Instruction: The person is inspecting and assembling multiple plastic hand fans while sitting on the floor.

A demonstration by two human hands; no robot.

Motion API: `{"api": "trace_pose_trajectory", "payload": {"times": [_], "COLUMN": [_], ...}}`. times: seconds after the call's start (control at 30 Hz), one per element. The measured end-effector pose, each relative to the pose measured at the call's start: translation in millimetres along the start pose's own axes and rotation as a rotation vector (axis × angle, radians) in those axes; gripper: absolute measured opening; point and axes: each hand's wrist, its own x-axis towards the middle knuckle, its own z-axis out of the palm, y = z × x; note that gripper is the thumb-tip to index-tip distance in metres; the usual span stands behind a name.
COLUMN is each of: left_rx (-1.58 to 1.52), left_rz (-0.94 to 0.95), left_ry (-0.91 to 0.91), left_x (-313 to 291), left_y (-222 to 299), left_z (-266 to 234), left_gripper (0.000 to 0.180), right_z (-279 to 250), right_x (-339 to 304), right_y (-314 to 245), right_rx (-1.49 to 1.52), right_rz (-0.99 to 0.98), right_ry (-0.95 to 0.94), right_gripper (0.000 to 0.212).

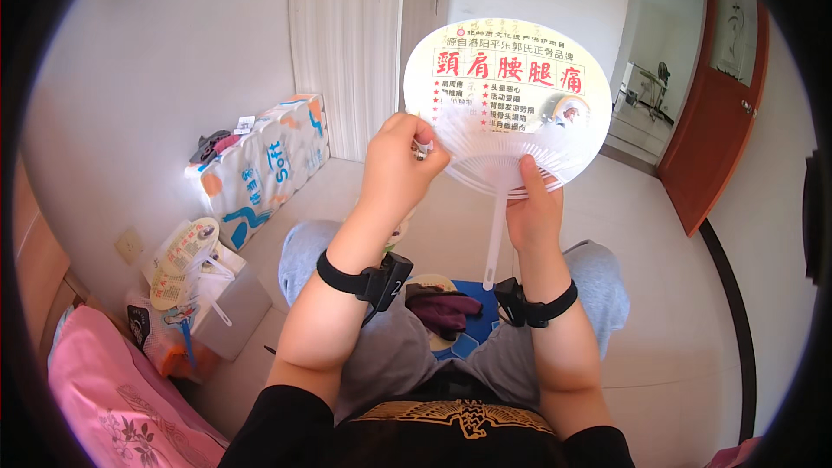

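A round white plastic hand fan [507,152] with printed paper on its face is held up in front of me. My right hand [535,212] grips it low on the right, thumb over the ribs and fingers behind. Its white handle hangs down free between my forearms. Stacked rims at the lower edge suggest more than one fan. My left hand [406,156] is closed in a pinch beside the fan's left edge. A small shiny bit shows at its fingers; whether it is a ring or a held piece, I cannot tell.
Between my legs lies a dark maroon cloth [444,310] on something blue [487,303]. On the left, more fans [185,264] rest on a pale box [238,316]. A large wrapped soft pack [269,169] stands by the wall; a pink cloth [121,390] hangs nearer. A brown door [715,113] stands open.
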Motion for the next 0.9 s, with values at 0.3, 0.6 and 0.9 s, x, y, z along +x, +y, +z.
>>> {"api": "trace_pose_trajectory", "payload": {"times": [0.3, 0.6, 0.9], "left_rx": [0.052, 0.497, 0.529], "left_rz": [0.042, 0.192, 0.108], "left_ry": [0.036, -0.190, -0.301], "left_x": [1, -18, -17], "left_y": [10, 23, 24], "left_z": [-7, 4, 0], "left_gripper": [0.016, 0.053, 0.064], "right_z": [1, 3, 0], "right_x": [3, 3, 5], "right_y": [-3, -5, -3], "right_rx": [0.060, 0.132, 0.151], "right_rz": [-0.044, -0.085, -0.076], "right_ry": [0.004, 0.052, 0.059], "right_gripper": [0.037, 0.039, 0.043]}}
